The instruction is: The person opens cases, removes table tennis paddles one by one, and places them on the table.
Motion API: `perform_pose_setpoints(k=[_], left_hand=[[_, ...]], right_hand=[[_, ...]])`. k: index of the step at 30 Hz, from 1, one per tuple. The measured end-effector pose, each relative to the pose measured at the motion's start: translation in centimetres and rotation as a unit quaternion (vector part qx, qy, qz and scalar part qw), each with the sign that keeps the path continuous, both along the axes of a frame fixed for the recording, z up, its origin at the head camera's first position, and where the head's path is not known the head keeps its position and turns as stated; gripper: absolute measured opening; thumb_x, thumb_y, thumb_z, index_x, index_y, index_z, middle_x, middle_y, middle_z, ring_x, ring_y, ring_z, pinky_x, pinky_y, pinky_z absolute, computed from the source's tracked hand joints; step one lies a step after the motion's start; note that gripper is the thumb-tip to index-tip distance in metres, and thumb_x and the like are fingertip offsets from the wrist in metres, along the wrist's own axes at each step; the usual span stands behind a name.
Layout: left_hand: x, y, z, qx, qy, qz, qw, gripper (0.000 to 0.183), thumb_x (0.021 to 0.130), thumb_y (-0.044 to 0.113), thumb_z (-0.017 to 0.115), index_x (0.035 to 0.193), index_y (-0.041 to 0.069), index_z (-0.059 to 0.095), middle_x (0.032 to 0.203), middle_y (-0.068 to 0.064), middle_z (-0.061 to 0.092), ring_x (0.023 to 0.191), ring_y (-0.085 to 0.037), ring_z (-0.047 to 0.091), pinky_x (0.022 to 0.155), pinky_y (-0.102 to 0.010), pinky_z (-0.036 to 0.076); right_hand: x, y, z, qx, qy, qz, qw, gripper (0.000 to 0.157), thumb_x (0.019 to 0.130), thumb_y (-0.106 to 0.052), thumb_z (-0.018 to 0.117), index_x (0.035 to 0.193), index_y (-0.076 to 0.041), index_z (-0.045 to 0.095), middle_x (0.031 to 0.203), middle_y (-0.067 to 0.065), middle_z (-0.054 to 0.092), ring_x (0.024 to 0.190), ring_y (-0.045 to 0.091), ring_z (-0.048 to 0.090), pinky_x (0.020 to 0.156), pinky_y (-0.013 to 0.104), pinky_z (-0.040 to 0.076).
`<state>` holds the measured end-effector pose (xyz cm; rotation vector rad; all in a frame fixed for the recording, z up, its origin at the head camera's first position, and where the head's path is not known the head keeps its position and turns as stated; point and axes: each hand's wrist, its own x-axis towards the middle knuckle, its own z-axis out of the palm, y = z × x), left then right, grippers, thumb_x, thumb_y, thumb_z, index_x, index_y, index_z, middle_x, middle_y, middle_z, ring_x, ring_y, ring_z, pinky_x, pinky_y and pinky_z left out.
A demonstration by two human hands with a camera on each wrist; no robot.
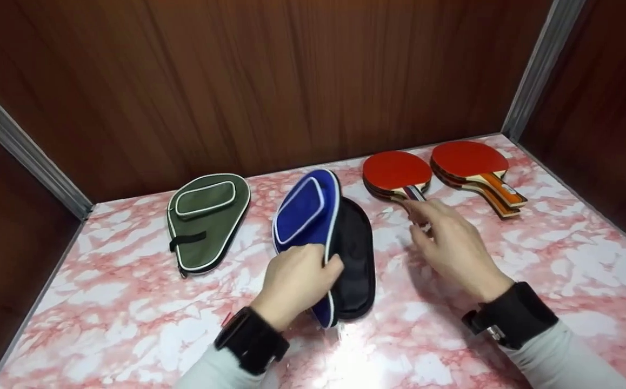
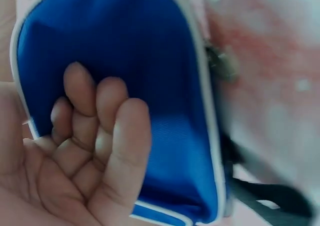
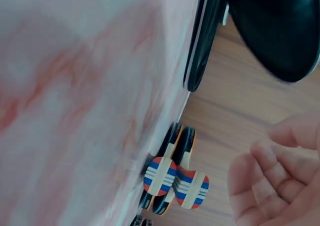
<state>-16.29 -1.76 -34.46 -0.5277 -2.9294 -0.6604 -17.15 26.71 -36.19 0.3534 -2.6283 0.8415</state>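
Note:
A blue table tennis bat case (image 1: 299, 210) with white piping lies unfolded, its black inner half (image 1: 357, 270) flat on the table. My left hand (image 1: 297, 275) grips the raised blue half by its edge, thumb on the inner side. In the left wrist view its fingers (image 2: 131, 136) lie against the blue cloth (image 2: 170, 76). My right hand (image 1: 451, 246) hovers by the handles of two stacked red table tennis bats (image 1: 398, 168). The right wrist view shows striped handle ends (image 3: 160, 176) apart from the loosely bent fingers (image 3: 242, 186), which hold nothing.
A closed green bat case (image 1: 213, 213) lies at the left. Another stack of red bats (image 1: 470, 159) with orange handles lies at the back right. Brown wood-grain panels (image 1: 237, 86) wall the pink marbled table (image 1: 129, 313) at the back and sides.

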Motion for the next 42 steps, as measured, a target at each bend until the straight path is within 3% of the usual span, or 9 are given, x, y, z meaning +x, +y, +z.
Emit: perform_pose_setpoints(k=[4,9,20,23,26,30,33,36,42], left_hand=[[-0.5,1.4,0.1,-0.060,0.003,0.005,0.9982,0.046,0.103,0.039,0.063,0.063,0.016,0.061,0.077,-0.014,0.073,0.075,-0.037,0.074,0.063,-0.053,0.055],[-1.1,2.8,-0.4,-0.103,-0.001,-0.003,0.9946,0.043,0.105,0.039,0.063,0.074,0.010,0.073,0.089,-0.017,0.079,0.081,-0.038,0.076,0.070,-0.054,0.057],[-0.7,4.4,-3.3,-0.162,0.008,0.003,0.9868,0.049,0.108,0.049,0.063,0.089,0.008,0.083,0.088,-0.015,0.079,0.078,-0.036,0.076,0.064,-0.052,0.057],[0.1,4.1,-3.2,-0.170,0.011,-0.022,0.9851,0.056,0.109,0.058,0.060,0.103,0.007,0.082,0.094,-0.015,0.080,0.085,-0.036,0.077,0.068,-0.052,0.059],[1.7,3.1,-2.7,-0.179,0.037,-0.074,0.9804,0.058,0.107,0.062,0.063,0.120,0.007,0.077,0.106,-0.013,0.078,0.097,-0.034,0.075,0.077,-0.050,0.058],[4.8,0.8,-2.4,-0.210,0.087,-0.152,0.9620,0.051,0.104,0.056,0.070,0.133,0.015,0.071,0.127,-0.007,0.070,0.117,-0.031,0.066,0.095,-0.053,0.055],[6.2,-0.2,-2.8,-0.226,0.107,-0.193,0.9488,0.048,0.104,0.050,0.072,0.140,0.019,0.068,0.144,-0.004,0.066,0.129,-0.032,0.064,0.105,-0.057,0.054],[6.4,-0.3,-3.4,-0.226,0.126,-0.203,0.9443,0.048,0.105,0.047,0.072,0.145,0.021,0.066,0.149,-0.003,0.065,0.132,-0.034,0.066,0.107,-0.057,0.054],[5.9,0.9,-4.1,-0.245,0.199,-0.170,0.9336,0.049,0.105,0.051,0.071,0.146,0.024,0.068,0.126,-0.001,0.072,0.111,-0.031,0.072,0.093,-0.049,0.059]], right_hand=[[0.0,-1.0,-0.3,0.014,-0.010,0.032,0.999,0.047,0.104,-0.007,0.070,0.150,-0.006,0.066,0.121,0.011,0.071,0.107,0.031,0.069,0.093,0.055,0.056],[0.2,-1.9,-1.0,0.058,-0.011,0.072,0.996,0.038,0.104,-0.010,0.072,0.142,-0.005,0.071,0.132,0.010,0.070,0.116,0.031,0.072,0.098,0.057,0.058],[0.0,-2.8,-1.3,0.115,-0.009,0.082,0.990,0.037,0.103,-0.016,0.075,0.139,-0.005,0.074,0.135,0.015,0.072,0.125,0.037,0.070,0.104,0.060,0.055],[0.1,-2.8,-1.2,0.118,-0.006,0.080,0.990,0.036,0.103,-0.016,0.075,0.137,-0.004,0.075,0.134,0.015,0.072,0.124,0.036,0.070,0.104,0.059,0.055],[0.3,-2.6,-1.0,0.118,0.001,0.077,0.990,0.035,0.103,-0.015,0.075,0.137,-0.004,0.075,0.132,0.013,0.072,0.123,0.034,0.070,0.103,0.058,0.056],[0.4,-2.4,-0.9,0.119,0.004,0.076,0.990,0.035,0.104,-0.016,0.074,0.137,-0.004,0.075,0.132,0.013,0.072,0.123,0.034,0.071,0.102,0.058,0.056],[0.5,-2.2,-1.0,0.119,0.003,0.072,0.990,0.036,0.104,-0.017,0.075,0.137,-0.005,0.075,0.133,0.013,0.072,0.123,0.035,0.071,0.102,0.059,0.056],[0.6,-2.0,-1.2,0.119,0.004,0.068,0.991,0.035,0.104,-0.018,0.075,0.137,-0.005,0.075,0.131,0.012,0.073,0.122,0.035,0.071,0.102,0.059,0.056],[0.7,-2.0,-1.8,0.113,0.005,0.069,0.991,0.034,0.104,-0.018,0.075,0.136,-0.006,0.075,0.130,0.011,0.073,0.120,0.033,0.072,0.101,0.057,0.057]])
